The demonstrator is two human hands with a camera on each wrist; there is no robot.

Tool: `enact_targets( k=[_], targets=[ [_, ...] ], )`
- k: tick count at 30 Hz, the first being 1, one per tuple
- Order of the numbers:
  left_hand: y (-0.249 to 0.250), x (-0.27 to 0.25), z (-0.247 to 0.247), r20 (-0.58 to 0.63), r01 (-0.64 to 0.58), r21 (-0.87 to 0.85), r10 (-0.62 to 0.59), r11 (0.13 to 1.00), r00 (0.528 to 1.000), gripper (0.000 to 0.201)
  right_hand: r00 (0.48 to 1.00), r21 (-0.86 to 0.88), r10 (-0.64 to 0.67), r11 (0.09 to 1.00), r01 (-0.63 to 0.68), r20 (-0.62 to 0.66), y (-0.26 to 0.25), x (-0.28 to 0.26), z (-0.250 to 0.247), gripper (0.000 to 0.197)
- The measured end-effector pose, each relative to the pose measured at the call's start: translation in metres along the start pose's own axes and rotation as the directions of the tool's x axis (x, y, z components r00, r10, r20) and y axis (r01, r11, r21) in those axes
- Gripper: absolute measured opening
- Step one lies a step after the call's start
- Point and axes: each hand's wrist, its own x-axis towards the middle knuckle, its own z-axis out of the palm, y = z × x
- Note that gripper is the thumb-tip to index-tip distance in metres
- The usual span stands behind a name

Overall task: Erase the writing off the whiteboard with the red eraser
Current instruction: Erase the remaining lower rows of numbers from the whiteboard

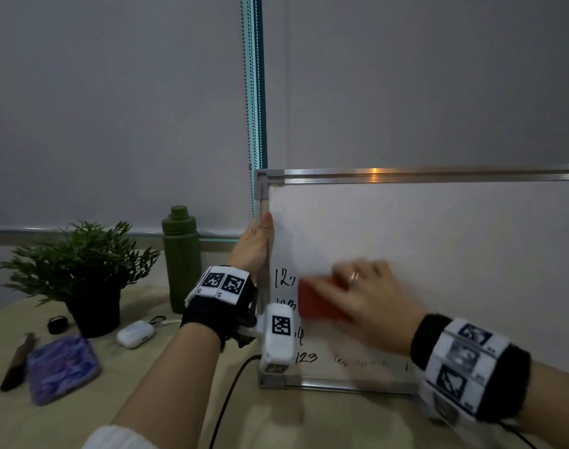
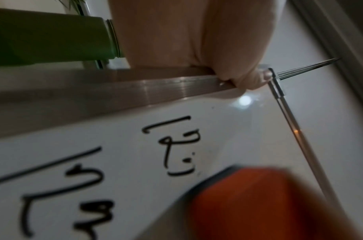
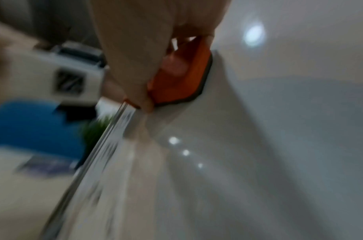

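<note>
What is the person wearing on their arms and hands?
Each wrist has a black band wrapped with white cloth printed with square black-and-white code markers: left wrist band, right wrist band. A white camera box with a marker hangs off the left one. A ring is on the right hand. A white sleeve shows at the left arm.

The whiteboard (image 1: 438, 254) stood upright on the beige surface (image 1: 179, 384). The left hand (image 1: 255, 244) gripped its left frame edge, thumb on the front side. The right hand (image 1: 364, 303), blurred, pressed the red eraser (image 1: 315, 303) on the board, just right of the black writing (image 1: 284, 278) near the left edge. More writing stayed low on the board. To the left stood a green bottle (image 1: 181, 257) and a potted plant (image 1: 82, 267), with a white earbud case (image 1: 135, 333) near them.
</note>
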Motion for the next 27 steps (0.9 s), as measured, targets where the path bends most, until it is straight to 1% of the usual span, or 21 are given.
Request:
enact_targets(
  k=[2, 3, 4, 5, 6, 7, 8, 9, 10, 11, 12, 13, 15, 16, 18, 20, 21, 22, 24, 25, 27],
  targets=[
    [-0.003, 0.004, -0.003, 0.023, 0.017, 0.003, -0.017, 1.0, 1.0, 0.068, 0.968, 0.054, 0.239, 0.97, -0.235, -0.08, 0.012, 0.022, -0.012, 0.07],
    [-0.005, 0.005, -0.003, 0.027, 0.014, -0.007, -0.014, 1.0, 1.0, 0.072, 0.946, 0.072, 0.313, 0.949, -0.308, -0.086, 0.013, 0.027, -0.015, 0.074],
    [-0.006, 0.005, -0.003, 0.03, 0.005, -0.012, -0.005, 1.0, 1.0, 0.074, 0.934, 0.08, 0.346, 0.937, -0.339, -0.088, 0.01, 0.028, -0.016, 0.078],
    [-0.005, 0.005, -0.003, 0.023, 0.01, -0.013, -0.009, 1.0, 1.0, 0.08, 0.938, 0.081, 0.336, 0.941, -0.33, -0.084, 0.004, 0.025, -0.013, 0.08],
    [-0.005, 0.006, -0.003, 0.014, 0.011, -0.015, -0.011, 1.0, 1.0, 0.083, 0.957, 0.076, 0.281, 0.958, -0.276, -0.068, -0.004, 0.018, -0.008, 0.081],
    [-0.003, 0.004, -0.003, 0.008, 0.009, -0.015, -0.009, 1.0, 1.0, 0.076, 0.983, 0.062, 0.177, 0.983, -0.174, -0.04, -0.012, 0.007, 0.0, 0.079],
    [-0.002, 0.003, -0.002, -0.002, -0.002, -0.016, 0.002, 1.0, 1.0, 0.058, 0.999, 0.043, 0.04, 0.998, -0.041, 0.006, -0.02, -0.006, 0.008, 0.076],
    [-0.001, 0.001, -0.003, 0.003, -0.007, -0.014, 0.007, 1.0, 1.0, 0.04, 0.993, 0.027, -0.09, 0.996, 0.088, 0.07, -0.028, -0.019, 0.015, 0.074],
    [-0.001, 0.001, -0.003, 0.004, 0.004, -0.018, -0.004, 1.0, 1.0, 0.031, 0.975, 0.018, -0.182, 0.983, 0.182, 0.128, -0.032, -0.03, 0.02, 0.073],
    [0.002, -0.002, -0.002, 0.016, 0.009, -0.026, -0.009, 1.0, 1.0, 0.03, 0.961, 0.016, -0.227, 0.974, 0.228, 0.159, -0.033, -0.035, 0.022, 0.074],
    [0.002, -0.003, -0.003, 0.021, 0.009, -0.047, -0.008, 0.999, 1.0, 0.031, 0.96, 0.01, -0.236, 0.971, 0.237, 0.154, -0.031, -0.035, 0.022, 0.074],
    [0.002, -0.005, -0.003, 0.035, 0.011, -0.072, -0.008, 0.997, 0.999, 0.036, 0.972, 0.003, -0.203, 0.979, 0.205, 0.121, -0.027, -0.028, 0.018, 0.073],
    [0.001, -0.005, -0.005, 0.055, 0.03, -0.106, -0.024, 0.994, 0.998, 0.044, 1.0, 0.008, -0.019, 1.0, 0.019, -0.005, -0.015, -0.003, 0.004, 0.071],
    [0.001, -0.007, -0.005, 0.061, 0.043, -0.102, -0.037, 0.994, 0.997, 0.046, 0.993, 0.022, 0.099, 0.995, -0.097, -0.059, -0.008, 0.01, -0.004, 0.072],
    [0.001, -0.006, -0.006, 0.084, 0.059, -0.08, -0.052, 0.995, 0.995, 0.049, 0.956, 0.06, 0.277, 0.96, -0.272, -0.098, 0.001, 0.032, -0.018, 0.077],
    [0.0, -0.004, -0.007, 0.101, 0.068, -0.079, -0.06, 0.995, 0.993, 0.049, 0.936, 0.089, 0.338, 0.94, -0.33, -0.1, -0.004, 0.036, -0.019, 0.081],
    [-0.002, -0.002, -0.009, 0.104, 0.073, -0.083, -0.064, 0.994, 0.993, 0.049, 0.945, 0.093, 0.317, 0.947, -0.309, -0.088, -0.011, 0.033, -0.015, 0.082],
    [-0.002, -0.002, -0.01, 0.112, 0.078, -0.085, -0.068, 0.993, 0.991, 0.05, 0.966, 0.084, 0.251, 0.966, -0.246, -0.062, -0.019, 0.025, -0.008, 0.081],
    [-0.005, 0.0, -0.012, 0.121, 0.072, -0.09, -0.061, 0.993, 0.991, 0.055, 0.999, 0.055, 0.027, 0.998, -0.029, 0.023, -0.038, 0.003, 0.01, 0.075],
    [-0.008, 0.002, -0.013, 0.129, 0.069, -0.087, -0.057, 0.994, 0.99, 0.056, 0.995, 0.052, -0.074, 0.996, 0.07, 0.072, -0.045, -0.007, 0.016, 0.072],
    [-0.01, 0.002, -0.015, 0.134, 0.05, -0.075, -0.039, 0.996, 0.99, 0.051, 0.975, 0.057, -0.188, 0.982, 0.182, 0.12, -0.047, -0.014, 0.02, 0.072]
  ],
)
